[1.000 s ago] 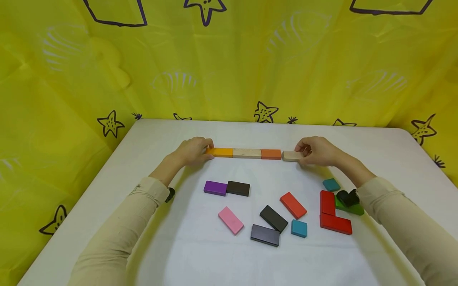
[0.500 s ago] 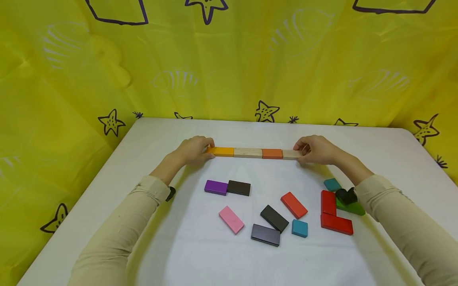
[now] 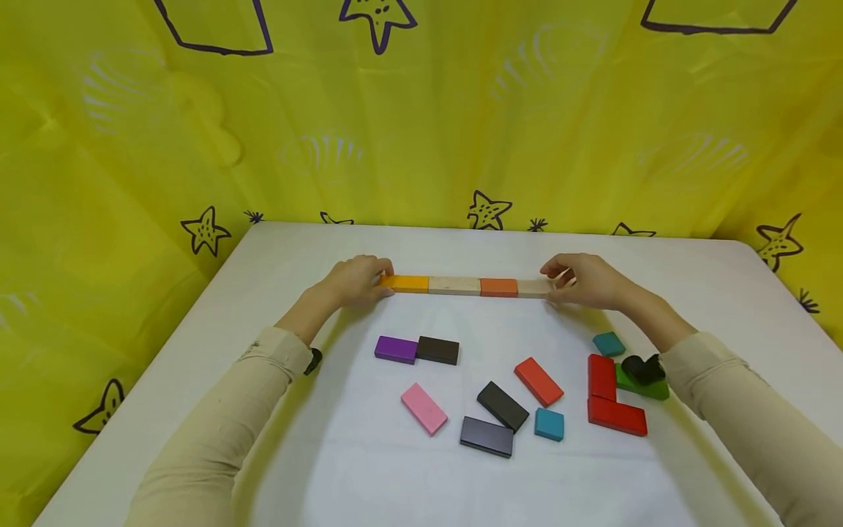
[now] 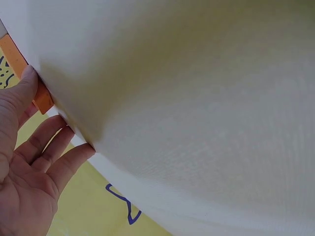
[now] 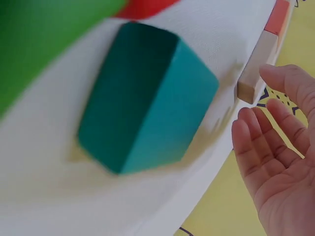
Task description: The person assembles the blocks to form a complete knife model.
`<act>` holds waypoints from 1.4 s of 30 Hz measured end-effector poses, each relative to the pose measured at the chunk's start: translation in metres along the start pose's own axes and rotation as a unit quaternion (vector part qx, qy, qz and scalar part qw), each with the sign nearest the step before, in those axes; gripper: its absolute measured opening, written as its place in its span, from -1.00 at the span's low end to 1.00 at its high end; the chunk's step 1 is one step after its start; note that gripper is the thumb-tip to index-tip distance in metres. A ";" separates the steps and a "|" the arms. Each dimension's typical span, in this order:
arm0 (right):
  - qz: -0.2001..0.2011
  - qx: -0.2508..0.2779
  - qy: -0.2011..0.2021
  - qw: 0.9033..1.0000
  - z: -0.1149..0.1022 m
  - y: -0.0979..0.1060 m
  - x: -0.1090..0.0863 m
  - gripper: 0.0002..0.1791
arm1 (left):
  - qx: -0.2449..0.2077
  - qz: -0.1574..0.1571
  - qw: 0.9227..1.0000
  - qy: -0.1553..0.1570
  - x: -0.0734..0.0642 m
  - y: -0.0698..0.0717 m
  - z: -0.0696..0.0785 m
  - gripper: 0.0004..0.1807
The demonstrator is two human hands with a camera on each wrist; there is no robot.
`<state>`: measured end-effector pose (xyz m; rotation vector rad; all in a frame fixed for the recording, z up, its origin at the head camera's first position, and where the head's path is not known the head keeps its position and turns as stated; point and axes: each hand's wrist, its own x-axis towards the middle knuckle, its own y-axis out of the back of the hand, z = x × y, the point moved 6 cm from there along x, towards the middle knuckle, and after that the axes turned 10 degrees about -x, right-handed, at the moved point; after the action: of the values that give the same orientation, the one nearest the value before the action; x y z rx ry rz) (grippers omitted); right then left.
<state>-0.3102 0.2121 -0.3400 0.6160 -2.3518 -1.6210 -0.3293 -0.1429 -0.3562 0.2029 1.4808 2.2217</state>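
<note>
A straight row of wooden blocks lies toward the back of the white table. From left to right it has a yellow-orange block [image 3: 411, 284], a plain wood block [image 3: 454, 285], an orange-red block [image 3: 498, 288] and a shorter-looking plain block [image 3: 532, 289]. At the row's left end my left hand [image 3: 358, 280] pinches the yellow-orange block; the left wrist view has the thumb [image 4: 29, 81] against its side. My right hand [image 3: 588, 281] is at the right end, fingers spread apart. In the right wrist view its thumb [image 5: 273, 76] tip is at the plain block's edge.
Nearer lie purple [image 3: 396, 350], dark brown [image 3: 437, 350], pink [image 3: 424, 408], black [image 3: 503, 405], grey [image 3: 486, 437], red [image 3: 538, 382] and teal [image 3: 549, 424] blocks. Below my right forearm sit two red blocks [image 3: 617, 416], a green block [image 3: 652, 388] and another teal block [image 3: 609, 343].
My right hand has slid the right plain block left, closing the gap to the orange-red block, and its fingers have since loosened. My left hand has stayed at the yellow-orange block.
</note>
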 end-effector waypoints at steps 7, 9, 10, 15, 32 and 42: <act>0.007 0.007 0.001 1.000 0.004 0.004 -0.023 -0.47 | 0.001 0.001 1.000 -0.004 0.000 -0.001 -0.001 -0.66; 0.009 0.009 0.000 1.000 0.005 0.005 -0.031 -0.48 | 0.001 0.001 1.000 -0.006 0.000 0.000 0.000 -0.66; 0.012 0.011 -0.001 1.000 0.006 0.006 -0.034 -0.49 | 0.001 0.001 1.000 -0.005 0.000 0.000 0.000 -0.66; 0.024 0.019 0.005 1.000 0.008 0.011 -0.048 -0.51 | 0.002 0.002 1.000 -0.001 0.002 0.000 -0.002 -0.65; 0.059 0.022 0.048 0.997 -0.005 0.000 -0.094 -0.61 | -0.004 0.001 1.000 0.006 0.001 -0.001 -0.001 -0.65; 0.065 0.032 0.081 0.994 -0.009 -0.006 -0.108 -0.61 | -0.005 0.002 1.000 0.006 0.001 -0.001 -0.001 -0.66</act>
<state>-0.2090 0.2519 -0.3361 0.5702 -2.2817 -1.3902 -0.3304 -0.1430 -0.3576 0.1886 1.4778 2.2359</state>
